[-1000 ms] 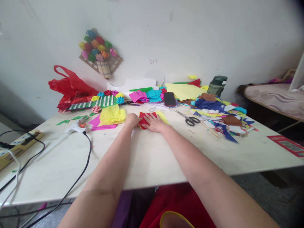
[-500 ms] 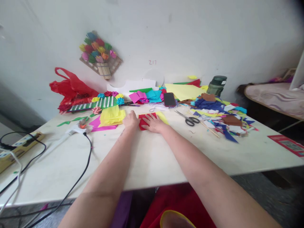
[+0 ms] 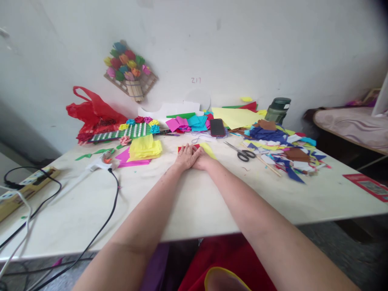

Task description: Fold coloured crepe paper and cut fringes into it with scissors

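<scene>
My left hand (image 3: 185,157) lies flat on a piece of red paper (image 3: 196,146), its fingers stretched forward and open. My right hand (image 3: 202,159) also rests flat on the paper, close against the left one, with its fingers partly hidden under the left hand. Most of the red paper is covered by both hands. A pale yellow sheet (image 3: 210,149) sticks out beyond my right hand. To the left is a stack of yellow paper squares (image 3: 145,148) on magenta paper (image 3: 133,163). Black-handled scissors (image 3: 244,154) lie to the right.
A glue gun (image 3: 101,161) with a black cord lies at left, near a power strip (image 3: 30,190). Paper scraps (image 3: 285,151) are heaped at right. A phone (image 3: 217,127), a bottle (image 3: 277,110) and a red bag (image 3: 93,111) line the back.
My left hand has moved right from the paper's left edge onto the red paper and against my right hand, overlapping its fingers. The right hand stays about where it was.
</scene>
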A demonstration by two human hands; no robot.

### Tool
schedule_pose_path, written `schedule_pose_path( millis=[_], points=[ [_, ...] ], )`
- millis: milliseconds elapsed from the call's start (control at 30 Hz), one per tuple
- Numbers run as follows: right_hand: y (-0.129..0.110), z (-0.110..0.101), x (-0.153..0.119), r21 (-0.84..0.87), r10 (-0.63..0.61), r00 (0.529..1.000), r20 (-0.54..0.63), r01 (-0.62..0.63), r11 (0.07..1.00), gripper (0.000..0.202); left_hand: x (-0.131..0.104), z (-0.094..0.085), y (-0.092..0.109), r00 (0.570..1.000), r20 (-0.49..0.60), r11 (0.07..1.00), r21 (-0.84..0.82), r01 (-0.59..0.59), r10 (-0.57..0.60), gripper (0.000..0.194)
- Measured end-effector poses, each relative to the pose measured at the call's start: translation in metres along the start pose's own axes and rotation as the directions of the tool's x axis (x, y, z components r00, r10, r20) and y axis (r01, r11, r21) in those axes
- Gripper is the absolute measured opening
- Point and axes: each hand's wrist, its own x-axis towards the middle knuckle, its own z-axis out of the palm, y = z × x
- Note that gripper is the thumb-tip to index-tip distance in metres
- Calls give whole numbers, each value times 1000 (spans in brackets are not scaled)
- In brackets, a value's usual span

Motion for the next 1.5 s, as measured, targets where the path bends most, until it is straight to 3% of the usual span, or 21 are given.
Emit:
schedule_pose_path(
  millis=[133,300,500,600,800,933,1067,1133,1200,1300,1400,1500],
  points=[
    [2,3,3,15,1,1000,-7,-1,1000,65,2,-2,0,1000,20,1000,-19,-13,14,68],
    [10,3,5,47,17,999,51,-19,999,61,2,-3,-1,998,11,998,-9,59,-59,67],
    [37,-9,-9,65,208,972,109,-215,974,57,-6,-2,0,994,62,964,244,-101,89,53],
    [47,-13,-15,35,277,953,121,-283,959,56,-4,1,2,998,56,963,265,-54,40,54],
    [56,-10,-17,-2,380,920,93,-381,924,55,0,6,7,996,37,965,255,67,-79,74],
    [60,-14,-20,-1,470,882,-9,-470,882,55,-1,5,7,996,38,963,259,71,-83,73],
    [54,-25,-18,39,361,895,-262,-364,931,51,0,6,7,995,40,968,238,74,-86,74],
    [46,-28,-14,104,283,910,-302,-263,959,50,0,6,7,997,30,971,229,68,-77,74],
    [35,-27,-9,213,232,939,-254,-179,960,52,-1,6,7,997,23,971,232,65,-72,72],
    [18,-20,-5,347,163,983,-86,-124,930,57,-4,3,9,997,48,969,243,45,-58,70],
    [8,-14,-3,359,161,987,5,-152,921,63,-8,0,11,997,68,971,240,15,-32,73],
    [8,-11,-2,350,177,984,8,-169,921,65,-10,-1,12,997,70,971,237,9,-26,72]
  ],
)
